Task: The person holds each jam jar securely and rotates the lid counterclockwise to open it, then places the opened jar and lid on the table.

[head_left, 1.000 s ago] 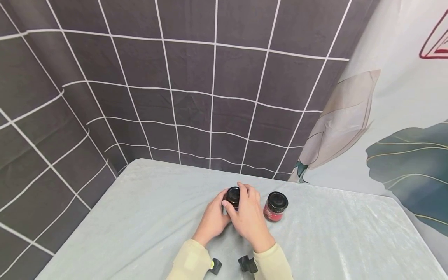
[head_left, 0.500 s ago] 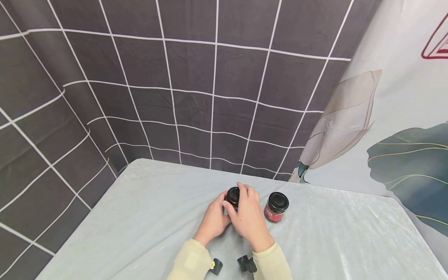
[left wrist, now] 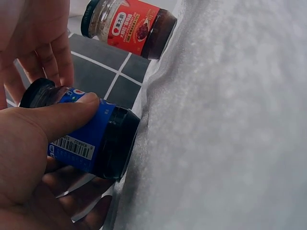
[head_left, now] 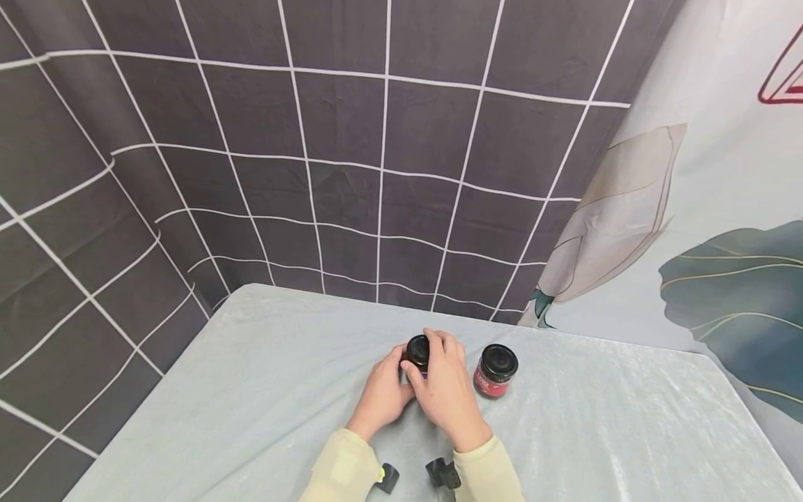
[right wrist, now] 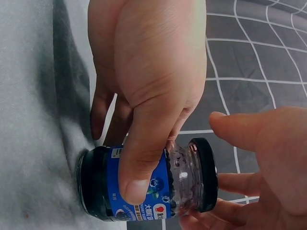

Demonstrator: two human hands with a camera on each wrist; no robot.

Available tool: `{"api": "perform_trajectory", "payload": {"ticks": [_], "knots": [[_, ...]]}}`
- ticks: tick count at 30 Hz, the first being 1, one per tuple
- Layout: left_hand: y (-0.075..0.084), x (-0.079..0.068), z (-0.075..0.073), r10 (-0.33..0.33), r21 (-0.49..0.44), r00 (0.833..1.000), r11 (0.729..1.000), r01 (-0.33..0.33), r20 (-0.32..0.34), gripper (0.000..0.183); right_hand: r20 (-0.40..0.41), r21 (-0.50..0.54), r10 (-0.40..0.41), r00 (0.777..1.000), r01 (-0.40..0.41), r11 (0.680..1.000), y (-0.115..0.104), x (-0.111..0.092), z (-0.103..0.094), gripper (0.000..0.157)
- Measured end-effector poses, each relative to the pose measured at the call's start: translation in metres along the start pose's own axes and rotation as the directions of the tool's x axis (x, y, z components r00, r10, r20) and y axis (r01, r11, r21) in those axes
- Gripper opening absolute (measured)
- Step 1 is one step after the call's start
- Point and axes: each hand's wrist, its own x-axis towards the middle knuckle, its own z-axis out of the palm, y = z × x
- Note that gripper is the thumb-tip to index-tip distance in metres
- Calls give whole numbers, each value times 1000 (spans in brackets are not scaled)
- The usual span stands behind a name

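A glass jar [head_left: 418, 350] with a black lid stands upright on the cloth. Its blue label, printed with blueberries, shows in both wrist views. My left hand [head_left: 381, 390] holds this jar [left wrist: 103, 127] round its body, thumb pressed on the label. My right hand [head_left: 444, 390] is spread about the lid [right wrist: 206, 175]. In the right wrist view its thumb is apart from the lid, and its fingers lie loosely beside and behind it; whether they touch is hard to tell. Just right of my hands stands a second jar [head_left: 495, 373], red-labelled and black-lidded, untouched.
A pale grey velvety cloth [head_left: 251, 404] with slight creases covers the table. Behind it and to the left hang dark curtains [head_left: 339, 125] with a white grid. A white curtain [head_left: 721, 174] printed with large leaves hangs at the right.
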Motion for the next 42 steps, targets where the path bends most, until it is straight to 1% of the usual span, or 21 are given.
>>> {"api": "perform_trajectory", "payload": {"ticks": [6,21,27,34,42], "knots": [[0,1,0,-16,26,1000,1000,16,-17,53,-11,-11,-12,1000,12,1000,0,1,2,56],[4,0,-3,-39,48,999,998,40,-29,54,-8,-24,8,1000,-8,1000,-3,3,4,53],[4,0,-4,-30,72,999,997,32,-38,53,-9,-23,14,1000,-14,1000,-4,3,4,52],[5,1,-6,-27,75,998,997,30,-50,53,-6,-19,15,1000,-15,1000,-6,5,3,51],[7,0,-11,-3,74,998,997,8,-58,50,-17,-8,5,1000,-5,1000,-9,4,2,51]]}}
